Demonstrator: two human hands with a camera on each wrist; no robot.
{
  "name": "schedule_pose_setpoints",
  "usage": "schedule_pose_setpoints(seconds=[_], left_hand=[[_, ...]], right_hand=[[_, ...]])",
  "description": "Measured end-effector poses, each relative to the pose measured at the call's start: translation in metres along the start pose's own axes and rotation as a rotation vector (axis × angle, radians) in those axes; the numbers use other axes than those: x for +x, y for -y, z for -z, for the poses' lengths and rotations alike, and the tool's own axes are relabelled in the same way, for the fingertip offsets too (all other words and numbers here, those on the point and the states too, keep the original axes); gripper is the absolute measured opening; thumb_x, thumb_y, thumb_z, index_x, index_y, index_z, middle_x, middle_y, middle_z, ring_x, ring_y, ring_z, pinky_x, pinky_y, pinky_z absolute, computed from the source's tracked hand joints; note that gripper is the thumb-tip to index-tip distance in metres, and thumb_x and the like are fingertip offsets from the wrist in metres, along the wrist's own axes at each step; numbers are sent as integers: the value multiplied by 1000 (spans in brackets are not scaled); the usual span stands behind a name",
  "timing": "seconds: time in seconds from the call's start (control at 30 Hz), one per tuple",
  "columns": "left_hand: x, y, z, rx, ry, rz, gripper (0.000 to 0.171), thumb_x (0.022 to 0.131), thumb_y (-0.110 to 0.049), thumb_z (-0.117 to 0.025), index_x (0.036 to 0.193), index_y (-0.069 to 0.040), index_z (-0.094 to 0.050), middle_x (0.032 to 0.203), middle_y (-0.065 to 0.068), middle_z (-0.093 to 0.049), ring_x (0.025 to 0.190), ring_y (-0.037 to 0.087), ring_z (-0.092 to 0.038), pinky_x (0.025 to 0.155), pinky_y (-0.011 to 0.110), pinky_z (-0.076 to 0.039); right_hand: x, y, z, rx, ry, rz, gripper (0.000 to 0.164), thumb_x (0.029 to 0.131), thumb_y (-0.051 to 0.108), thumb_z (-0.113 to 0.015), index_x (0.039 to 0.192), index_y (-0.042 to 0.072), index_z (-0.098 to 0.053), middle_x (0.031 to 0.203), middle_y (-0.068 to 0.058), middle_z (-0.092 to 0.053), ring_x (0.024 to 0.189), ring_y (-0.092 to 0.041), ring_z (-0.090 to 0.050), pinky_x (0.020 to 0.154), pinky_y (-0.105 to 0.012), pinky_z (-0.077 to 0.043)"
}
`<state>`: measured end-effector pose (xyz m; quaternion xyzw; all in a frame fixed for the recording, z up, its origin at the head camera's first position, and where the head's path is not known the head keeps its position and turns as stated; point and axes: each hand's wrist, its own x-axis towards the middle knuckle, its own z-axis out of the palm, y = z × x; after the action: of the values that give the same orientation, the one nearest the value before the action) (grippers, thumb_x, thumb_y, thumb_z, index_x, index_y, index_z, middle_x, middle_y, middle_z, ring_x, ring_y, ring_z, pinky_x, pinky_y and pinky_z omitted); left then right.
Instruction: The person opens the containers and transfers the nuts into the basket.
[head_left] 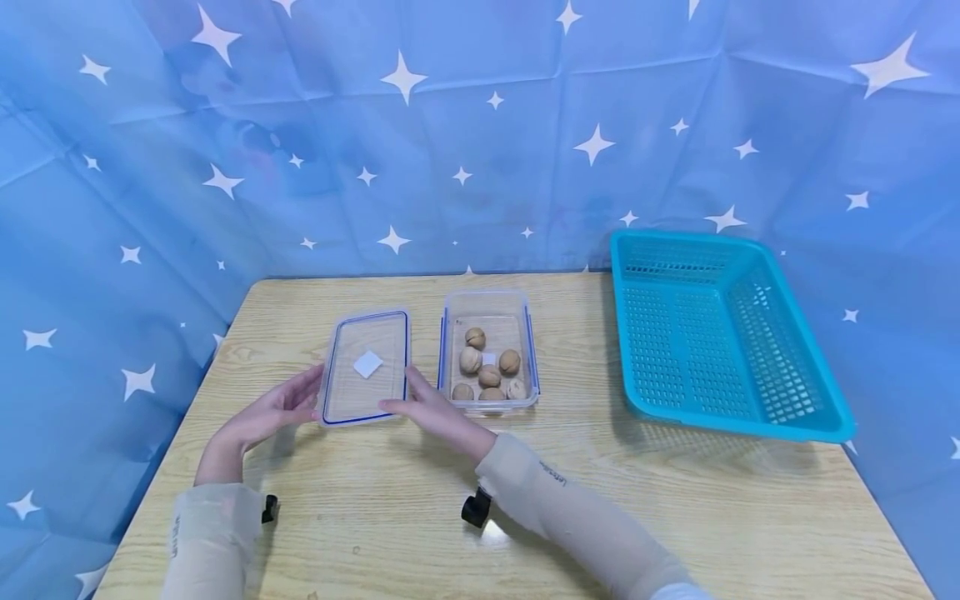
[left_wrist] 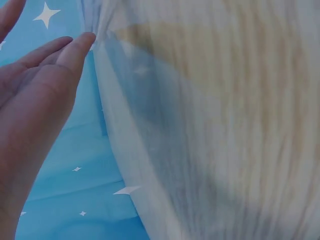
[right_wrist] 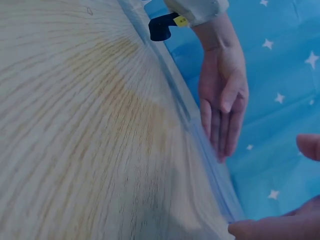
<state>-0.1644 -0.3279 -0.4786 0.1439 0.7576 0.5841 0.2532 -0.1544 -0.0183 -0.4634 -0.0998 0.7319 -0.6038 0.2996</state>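
Note:
A clear lid (head_left: 348, 387) with a blue seal lies left of the clear container (head_left: 527, 350), a white square label on it. My left hand (head_left: 273, 412) is beside the lid's left edge, fingers extended and thumb apart; whether its fingertips touch the edge is unclear. In the right wrist view, the left hand (right_wrist: 223, 95) shows straight fingers along the edge. My right hand (head_left: 435, 412) touches the lid's right edge, thumb and fingers spread. Several walnuts (head_left: 471, 360) sit inside the open container.
A turquoise plastic basket (head_left: 813, 367) stands on the right of the wooden table (head_left: 360, 517). A blue curtain with white stars (head_left: 510, 192) hangs behind the table and at its sides. Black wrist mounts (head_left: 476, 508) stick out below the sleeves.

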Motion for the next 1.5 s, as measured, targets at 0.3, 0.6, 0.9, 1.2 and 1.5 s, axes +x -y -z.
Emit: schedule_pose_setpoints(seconds=[0.3,0.6,0.9,1.2,1.5], left_hand=[[5,-2,-1,8,-6,24,83,99,-4,-56,155,10,3,163,32,5,148,52,3,101,1,-35],[7,-24,-7,194,-138,74,89,97,-13,-62,158,5,1,165,29,-1,149,55,-3,120,67,-13],[25,-47,-19,220,-202,-4,89,97,-14,-64,161,-7,-3,168,19,-3,155,42,-1,124,62,-10],[55,-58,-40,228,-173,-98,84,96,-12,-64,160,-4,-11,167,20,-10,155,40,-8,124,61,-14],[79,-71,-67,197,-149,-154,82,96,-11,-66,160,-5,-15,168,17,-14,156,37,-9,126,57,-15]], right_hand=[[3,-2,-6,-13,-46,-33,90,97,42,-60,161,9,-6,170,-9,-3,157,-30,-8,128,-49,-11],[-6,4,0,-41,-41,129,89,96,33,-65,162,15,-9,170,-7,-8,153,-35,-21,126,-44,-22],[-13,24,20,5,-73,220,83,96,17,-66,161,13,-15,168,-9,-15,155,-30,-20,126,-45,-22],[-15,30,44,1,-125,269,82,96,18,-66,160,9,-15,168,-7,-18,156,-24,-18,127,-39,-22],[-19,34,67,-32,-179,289,79,97,15,-65,159,5,-17,167,-11,-20,155,-26,-20,126,-41,-23]])
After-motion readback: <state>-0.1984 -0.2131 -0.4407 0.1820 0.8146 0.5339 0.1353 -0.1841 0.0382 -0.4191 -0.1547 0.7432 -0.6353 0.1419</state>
